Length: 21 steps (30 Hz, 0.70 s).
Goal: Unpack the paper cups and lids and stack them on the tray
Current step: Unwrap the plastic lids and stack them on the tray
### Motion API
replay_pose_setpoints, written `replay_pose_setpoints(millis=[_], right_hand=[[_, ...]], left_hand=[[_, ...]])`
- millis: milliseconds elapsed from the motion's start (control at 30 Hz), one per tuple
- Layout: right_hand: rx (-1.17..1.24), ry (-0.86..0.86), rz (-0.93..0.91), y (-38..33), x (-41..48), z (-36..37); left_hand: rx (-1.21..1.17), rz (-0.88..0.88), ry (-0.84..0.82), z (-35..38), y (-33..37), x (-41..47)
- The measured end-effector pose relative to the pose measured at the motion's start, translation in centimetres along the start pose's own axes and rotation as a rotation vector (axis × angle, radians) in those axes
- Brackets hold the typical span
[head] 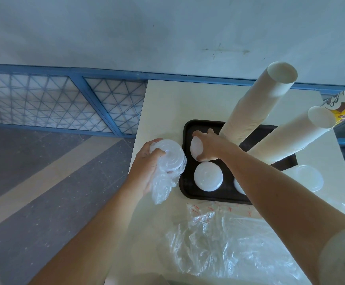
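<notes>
Head view: a black tray [188, 194] lies on the pale worktop [167, 103]. The right hand [208, 147] curls over a white lid stack [195, 150] at the tray's 10 o'clock corner, gripping it. A second lid pile [208, 179] sits at 8 o'clock. Two tall paper cup columns stand on the tray, one [256, 105] at 12 o'clock and the other [287, 136] at 2 o'clock. Off the tray at 9 o'clock, the left hand [147, 167] grips bagged lids [168, 156]. Crumpled plastic wrap [229, 243] lies at 6 o'clock.
</notes>
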State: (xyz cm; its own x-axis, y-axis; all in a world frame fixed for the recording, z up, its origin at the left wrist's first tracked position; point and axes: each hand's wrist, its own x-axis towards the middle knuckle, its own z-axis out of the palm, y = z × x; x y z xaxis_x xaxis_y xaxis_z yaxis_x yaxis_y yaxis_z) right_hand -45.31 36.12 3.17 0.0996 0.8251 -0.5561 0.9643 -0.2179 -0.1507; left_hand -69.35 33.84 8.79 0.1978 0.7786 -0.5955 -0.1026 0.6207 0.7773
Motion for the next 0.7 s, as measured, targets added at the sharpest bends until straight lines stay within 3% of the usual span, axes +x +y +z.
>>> replay_pose_setpoints(millis=[200,400,700], right_hand=[[-0.004,-0.027,0.010,-0.2,0.3,0.1],[-0.016,0.055,-0.011,0.2,1.0,0.6],[0.103,-0.019,0.045,0.5,1.4,0.0]], left_hand=[[0.034,0.015,0.013,-0.1,-0.4,0.5],[0.035,0.014,0.012,0.1,-0.4,0.9],[0.002,-0.005,0.009,0.3,0.2,0.6]])
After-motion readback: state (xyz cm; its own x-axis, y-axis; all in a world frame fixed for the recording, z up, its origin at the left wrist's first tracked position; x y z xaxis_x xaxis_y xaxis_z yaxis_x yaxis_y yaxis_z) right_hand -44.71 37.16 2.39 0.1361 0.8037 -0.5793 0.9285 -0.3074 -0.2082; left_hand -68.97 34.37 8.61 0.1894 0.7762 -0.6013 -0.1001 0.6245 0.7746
